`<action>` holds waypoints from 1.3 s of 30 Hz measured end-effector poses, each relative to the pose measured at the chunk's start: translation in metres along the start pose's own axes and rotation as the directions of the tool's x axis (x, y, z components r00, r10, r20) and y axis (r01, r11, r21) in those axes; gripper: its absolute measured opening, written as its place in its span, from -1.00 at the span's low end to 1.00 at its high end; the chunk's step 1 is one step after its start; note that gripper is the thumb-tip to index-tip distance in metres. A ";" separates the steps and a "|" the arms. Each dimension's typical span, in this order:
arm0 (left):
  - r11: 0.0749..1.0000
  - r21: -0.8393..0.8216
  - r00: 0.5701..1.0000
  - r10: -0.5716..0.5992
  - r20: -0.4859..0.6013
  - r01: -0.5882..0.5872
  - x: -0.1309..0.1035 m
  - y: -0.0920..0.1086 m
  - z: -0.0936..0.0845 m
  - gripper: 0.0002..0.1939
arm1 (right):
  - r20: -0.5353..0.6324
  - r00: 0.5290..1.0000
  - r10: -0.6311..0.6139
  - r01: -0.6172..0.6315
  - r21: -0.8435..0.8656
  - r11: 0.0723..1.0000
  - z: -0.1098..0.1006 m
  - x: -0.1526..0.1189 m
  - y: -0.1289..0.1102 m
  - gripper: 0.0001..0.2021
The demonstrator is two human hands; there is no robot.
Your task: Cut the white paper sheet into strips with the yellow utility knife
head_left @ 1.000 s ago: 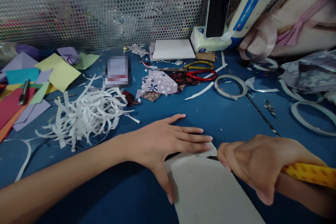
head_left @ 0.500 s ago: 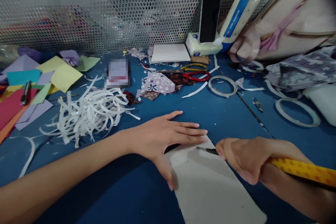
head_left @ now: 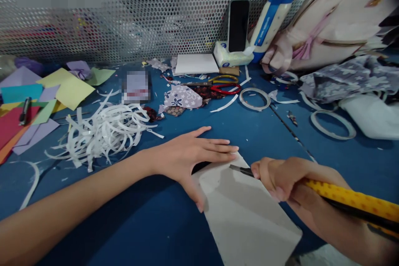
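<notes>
Left hand (head_left: 183, 153) lies palm down with its fingers fanned, gripping nothing; its fingertips press on the far end of a grey board (head_left: 246, 216), and its thumb rests at the board's left edge. The right hand (head_left: 286, 178) is closed around a cutter (head_left: 352, 201), whose yellow, dotted handle runs back over the forearm to the right edge of the view. From that fist the dark blade points left over the board's far end, its tip near the left hand's fingertips; whether it cuts into the surface I cannot tell. The board lies on the blue table (head_left: 249, 126), in front of the person, and its near end runs out of view at the bottom. Left of it, beyond the left forearm, is a tangled heap of white strips (head_left: 106, 133), with coloured papers (head_left: 68, 87) and a pen (head_left: 25, 111) farther left. Beyond the hands lie a flowered scrap (head_left: 187, 97), scissors (head_left: 226, 88) with one red and one yellow handle loop, and a white ring (head_left: 254, 99); a second ring (head_left: 333, 124) lies to the right, near a bunched cloth (head_left: 352, 79). At the back, a phone (head_left: 238, 25) stands upright against a tissue pack (head_left: 233, 56), with a pale bag (head_left: 336, 16) to the right and a perforated panel (head_left: 140, 12) behind.
</notes>
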State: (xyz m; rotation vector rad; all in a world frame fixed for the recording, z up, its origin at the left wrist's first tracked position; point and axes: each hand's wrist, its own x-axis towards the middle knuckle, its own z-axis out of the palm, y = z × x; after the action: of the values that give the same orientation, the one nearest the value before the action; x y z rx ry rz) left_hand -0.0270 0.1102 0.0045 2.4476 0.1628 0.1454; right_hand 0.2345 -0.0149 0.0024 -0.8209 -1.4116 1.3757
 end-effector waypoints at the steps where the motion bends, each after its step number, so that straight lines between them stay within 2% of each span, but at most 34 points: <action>1: 1.000 0.002 1.000 0.006 -0.003 -0.006 0.000 0.000 0.000 0.05 | -0.018 1.000 -0.016 0.016 -0.006 1.000 0.001 -0.001 0.000 -0.82; 6: 1.000 0.016 1.000 -0.003 0.000 0.003 -0.001 0.000 0.001 0.05 | -0.062 0.998 -0.027 0.024 -0.056 0.998 0.010 -0.004 -0.003 -0.79; 12: 0.999 0.040 1.000 -0.005 0.015 0.004 0.000 0.001 0.001 0.08 | -0.132 0.983 -0.125 0.110 -0.116 0.987 0.019 -0.011 -0.002 -0.77; 17: 0.998 0.055 1.000 0.007 0.016 -0.008 -0.001 0.001 0.002 0.07 | -0.183 0.973 -0.140 0.122 -0.108 0.987 0.027 -0.015 0.002 -0.79; 22: 0.997 0.081 1.000 -0.004 0.012 0.003 -0.002 0.002 0.004 0.05 | -0.210 0.954 -0.215 0.189 -0.139 0.972 0.034 -0.015 0.001 -0.79; 31: 0.995 0.093 1.000 0.019 -0.016 -0.018 -0.002 0.002 0.006 0.07 | -0.334 0.911 -0.242 0.211 -0.128 0.969 0.044 -0.020 0.006 -0.78; 39: 0.997 0.081 1.000 0.012 -0.007 -0.011 -0.002 0.002 0.005 0.07 | -0.369 0.892 -0.261 0.224 -0.140 0.964 0.049 -0.021 0.005 -0.82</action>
State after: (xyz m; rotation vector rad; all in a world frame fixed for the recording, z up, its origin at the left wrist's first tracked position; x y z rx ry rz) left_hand -0.0277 0.1054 0.0013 2.5291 0.1607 0.1562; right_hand 0.1944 -0.0502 -0.0011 -0.8867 -1.2257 0.9014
